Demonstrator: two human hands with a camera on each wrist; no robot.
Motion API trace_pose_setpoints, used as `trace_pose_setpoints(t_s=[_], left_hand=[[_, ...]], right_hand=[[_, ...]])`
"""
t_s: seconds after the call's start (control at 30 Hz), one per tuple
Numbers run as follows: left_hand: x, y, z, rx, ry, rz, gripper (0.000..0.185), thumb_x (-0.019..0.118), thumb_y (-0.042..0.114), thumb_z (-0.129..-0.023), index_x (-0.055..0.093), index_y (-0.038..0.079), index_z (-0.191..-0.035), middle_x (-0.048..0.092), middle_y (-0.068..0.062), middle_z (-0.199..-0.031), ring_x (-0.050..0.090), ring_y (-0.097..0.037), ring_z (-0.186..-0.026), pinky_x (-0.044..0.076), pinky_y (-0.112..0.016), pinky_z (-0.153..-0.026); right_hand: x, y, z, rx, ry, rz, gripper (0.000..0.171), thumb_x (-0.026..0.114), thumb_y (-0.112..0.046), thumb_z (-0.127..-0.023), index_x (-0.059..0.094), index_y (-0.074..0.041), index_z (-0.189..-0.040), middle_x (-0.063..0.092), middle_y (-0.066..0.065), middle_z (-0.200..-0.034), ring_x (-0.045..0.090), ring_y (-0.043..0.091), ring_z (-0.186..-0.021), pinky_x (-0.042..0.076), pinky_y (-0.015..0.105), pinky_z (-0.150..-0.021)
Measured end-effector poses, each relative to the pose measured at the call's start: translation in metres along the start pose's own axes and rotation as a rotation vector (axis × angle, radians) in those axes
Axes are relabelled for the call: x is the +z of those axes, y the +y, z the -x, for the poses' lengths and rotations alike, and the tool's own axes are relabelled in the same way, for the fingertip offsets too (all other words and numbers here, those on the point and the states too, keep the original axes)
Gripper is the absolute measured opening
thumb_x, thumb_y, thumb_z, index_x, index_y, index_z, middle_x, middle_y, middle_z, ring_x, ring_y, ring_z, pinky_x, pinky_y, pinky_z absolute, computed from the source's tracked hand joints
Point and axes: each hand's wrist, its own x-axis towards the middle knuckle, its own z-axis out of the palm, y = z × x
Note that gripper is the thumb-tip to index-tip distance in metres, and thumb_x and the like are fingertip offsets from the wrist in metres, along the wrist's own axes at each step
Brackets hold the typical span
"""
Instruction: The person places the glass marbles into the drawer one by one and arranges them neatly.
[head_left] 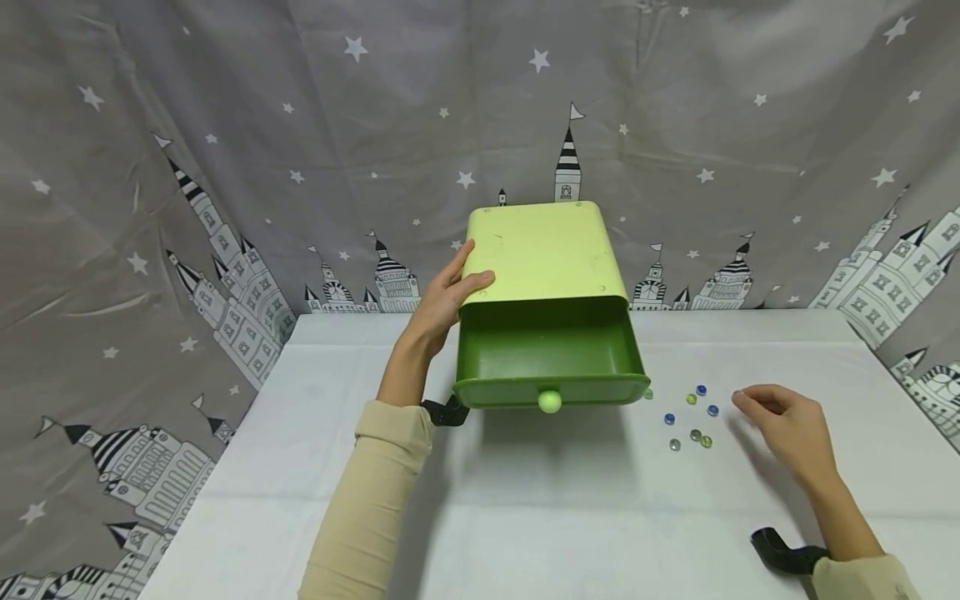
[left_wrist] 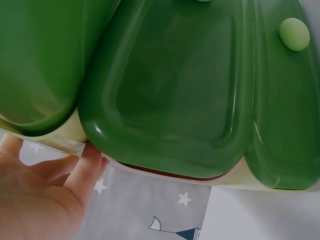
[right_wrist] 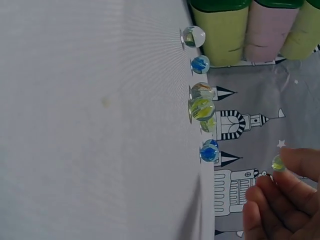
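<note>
A small drawer cabinet (head_left: 543, 250) with a pale yellow top stands on the table, its top green drawer (head_left: 555, 390) pulled out. My left hand (head_left: 442, 308) rests against the cabinet's left side, its fingers fairly straight; in the left wrist view its fingertips touch the side near the green drawer fronts (left_wrist: 175, 90). Between thumb and finger, my right hand (head_left: 791, 429) pinches a yellow-green glass marble (right_wrist: 278, 163), held above the table right of the cabinet. Several loose marbles, such as a blue marble (head_left: 712, 410) and a clear marble (head_left: 675, 445), lie left of that hand.
A white cloth (head_left: 225, 533) covers the table. Behind it hangs a grey curtain (head_left: 420, 108) with stars and castles. In the right wrist view, the cabinet's sections show yellow and a pink section (right_wrist: 270, 32). One green marble (head_left: 648, 393) lies close by the open drawer's right corner.
</note>
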Motion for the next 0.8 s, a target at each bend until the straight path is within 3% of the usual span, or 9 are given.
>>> trace_pose_setpoints(t_s=[0.4, 0.63, 0.8], left_hand=[[-0.001, 0.0, 0.001, -0.006, 0.006, 0.003, 0.07, 0.067, 0.044, -0.091, 0.031, 0.051, -0.15, 0.013, 0.007, -0.163, 0.01, -0.018, -0.148, 0.019, -0.067, -0.108], [-0.001, 0.0, 0.001, -0.008, 0.006, -0.001, 0.069, 0.068, 0.046, -0.091, 0.032, 0.052, -0.149, 0.013, 0.008, -0.163, 0.011, -0.017, -0.148, 0.02, -0.066, -0.109], [-0.001, 0.0, 0.0, -0.004, 0.001, -0.005, 0.069, 0.067, 0.046, -0.091, 0.031, 0.052, -0.15, 0.013, 0.009, -0.163, 0.011, -0.018, -0.148, 0.019, -0.066, -0.109]], right_hand=[[-0.006, -0.02, 0.004, -0.068, 0.058, -0.049, 0.027, 0.07, -0.024, -0.093, 0.072, 0.002, -0.102, 0.071, 0.003, -0.088, 0.054, -0.011, -0.074, 0.041, 0.017, -0.066], [-0.01, -0.031, 0.009, -0.106, 0.049, -0.058, 0.026, 0.071, -0.022, -0.093, 0.072, 0.003, -0.102, 0.065, -0.016, -0.084, 0.054, -0.014, -0.076, 0.042, 0.011, -0.066], [-0.012, -0.037, 0.012, -0.122, 0.048, -0.069, 0.026, 0.072, -0.021, -0.092, 0.072, 0.002, -0.102, 0.065, -0.017, -0.086, 0.055, -0.014, -0.076, 0.043, 0.009, -0.066]])
